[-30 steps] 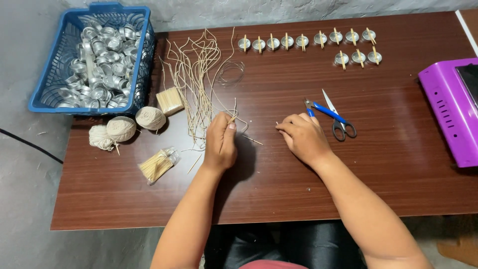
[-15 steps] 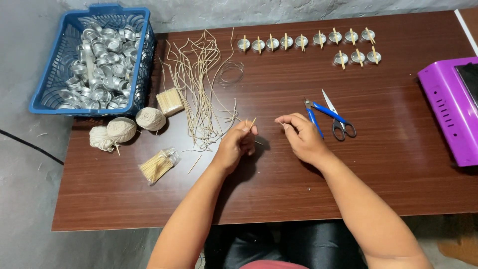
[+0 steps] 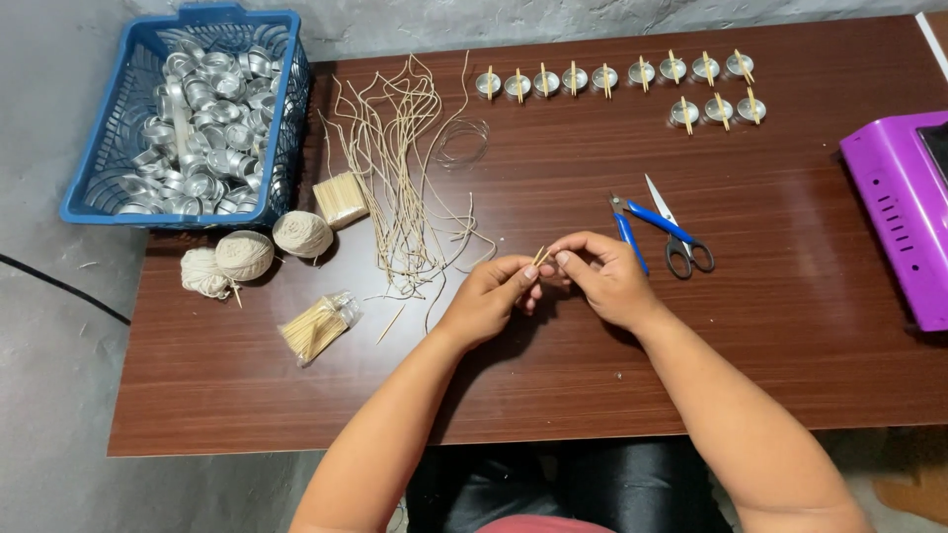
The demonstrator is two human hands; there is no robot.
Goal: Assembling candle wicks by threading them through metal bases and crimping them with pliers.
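Meeting over the middle of the brown table (image 3: 790,326), the left hand (image 3: 489,296) and right hand (image 3: 602,276) pinch one small wooden stick (image 3: 540,256) between them. Thumb and forefinger of each hand are closed on the stick, which stands tilted, its upper end showing above the fingertips; the remaining fingers curl under. The stick is held just above the tabletop, between the two hands. Blue-handled scissors (image 3: 664,229) lie just beside the right hand, blades apart. A loose pile of cut wicks (image 3: 405,168) lies beyond the left hand. Further left sit three balls of string (image 3: 247,255), a bundle of sticks (image 3: 339,199) and a clear bag of sticks (image 3: 316,328). A blue basket (image 3: 286,118) of metal cups occupies the far left corner. Finished cups with sticks (image 3: 632,77) stand in rows along the far edge. A purple machine (image 3: 894,217) sits at the right.
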